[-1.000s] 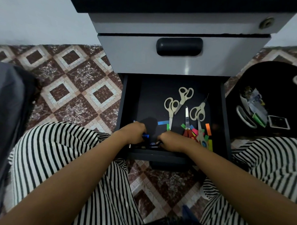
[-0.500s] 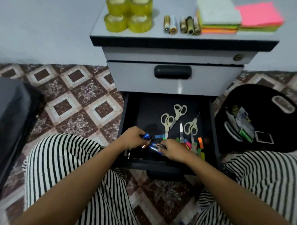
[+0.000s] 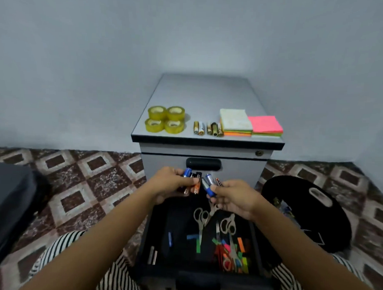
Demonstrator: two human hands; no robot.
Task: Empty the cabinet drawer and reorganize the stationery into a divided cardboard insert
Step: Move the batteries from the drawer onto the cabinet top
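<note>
Above the open black drawer (image 3: 153, 221), my left hand (image 3: 169, 183) holds several batteries (image 3: 192, 179), blue, black and orange. My right hand (image 3: 232, 196) grips more batteries (image 3: 208, 183), blue and silver, close beside the left. Both hands hover in front of the grey cabinet (image 3: 205, 154). In the drawer lie three pairs of scissors (image 3: 201, 219), coloured paper strips (image 3: 234, 252) and a few small items at the left. On the cabinet top stand four yellow tape rolls (image 3: 165, 119), a row of batteries (image 3: 208, 128) and sticky note pads (image 3: 250, 123).
A black round bag (image 3: 309, 214) with small items lies on the floor at the right. A dark grey object (image 3: 6, 207) sits at the left. Patterned tile floor (image 3: 87, 180) surrounds the cabinet. My striped trouser legs (image 3: 59, 248) flank the drawer.
Both hands have risen out of the drawer's front with batteries gathered in them. The camera has tilted up, so the cabinet top now shows in full.
</note>
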